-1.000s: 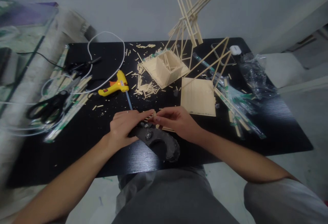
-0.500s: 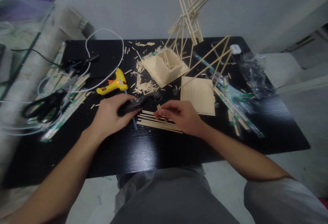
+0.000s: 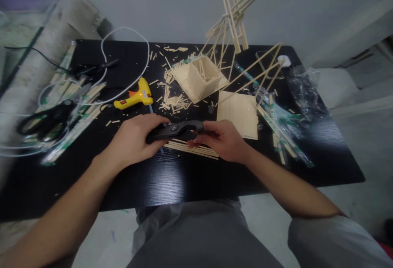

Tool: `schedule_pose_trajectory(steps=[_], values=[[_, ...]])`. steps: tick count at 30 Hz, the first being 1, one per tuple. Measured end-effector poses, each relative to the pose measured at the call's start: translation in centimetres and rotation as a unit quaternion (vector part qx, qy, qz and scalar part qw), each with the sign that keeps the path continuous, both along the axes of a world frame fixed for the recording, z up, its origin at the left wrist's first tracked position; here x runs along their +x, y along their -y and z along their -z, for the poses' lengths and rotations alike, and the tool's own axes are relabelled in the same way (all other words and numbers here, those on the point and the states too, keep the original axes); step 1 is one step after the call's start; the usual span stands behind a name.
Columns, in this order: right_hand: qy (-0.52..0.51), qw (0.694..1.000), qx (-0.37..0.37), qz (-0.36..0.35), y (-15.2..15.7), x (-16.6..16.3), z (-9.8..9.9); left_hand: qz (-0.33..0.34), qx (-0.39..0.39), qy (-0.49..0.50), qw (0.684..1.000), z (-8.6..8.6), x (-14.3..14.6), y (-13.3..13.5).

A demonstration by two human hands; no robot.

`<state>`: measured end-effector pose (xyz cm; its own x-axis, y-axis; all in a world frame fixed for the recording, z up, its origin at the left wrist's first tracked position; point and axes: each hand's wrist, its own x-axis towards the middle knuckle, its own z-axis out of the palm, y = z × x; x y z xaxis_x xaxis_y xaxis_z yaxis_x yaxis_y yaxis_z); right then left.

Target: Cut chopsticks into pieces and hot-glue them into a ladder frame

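Observation:
My left hand (image 3: 133,137) is wrapped round a black hand cutter (image 3: 176,131), whose curved jaw points right. At that jaw, my right hand (image 3: 227,139) pinches a thin wooden stick, now mostly hidden by the tool and fingers. Several long wooden sticks (image 3: 196,150) lie side by side on the table just below both hands. Behind the cutter, a yellow hot glue gun (image 3: 135,98) rests on its side, a bluish glue stick in its back end. Beyond my right hand lies a square wooden panel (image 3: 238,114) with long sticks rising from it.
A wooden windmill-like model (image 3: 201,79) stands at the back, with crossed stick blades above it. Short offcuts (image 3: 175,103) are scattered nearby. Black scissors (image 3: 46,120), a white cable (image 3: 149,51) and wrapped sticks lie left; plastic wrappers (image 3: 282,116) lie right on the black table (image 3: 190,182).
The cutter in my left hand has moved right to meet my right hand. The stick end that showed between my right fingers is now mostly covered at the jaw. The view has shifted slightly.

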<state>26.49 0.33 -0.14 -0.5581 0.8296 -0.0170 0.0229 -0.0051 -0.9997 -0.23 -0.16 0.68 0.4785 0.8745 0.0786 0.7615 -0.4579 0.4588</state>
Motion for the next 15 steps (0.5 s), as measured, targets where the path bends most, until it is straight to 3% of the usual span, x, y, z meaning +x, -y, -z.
schedule_pose_trajectory(steps=[15], values=[[-0.012,1.000,-0.014,-0.024,-0.35,0.27,-0.44,0.019,-0.003,-0.026,0.999,-0.16,-0.21,-0.04]])
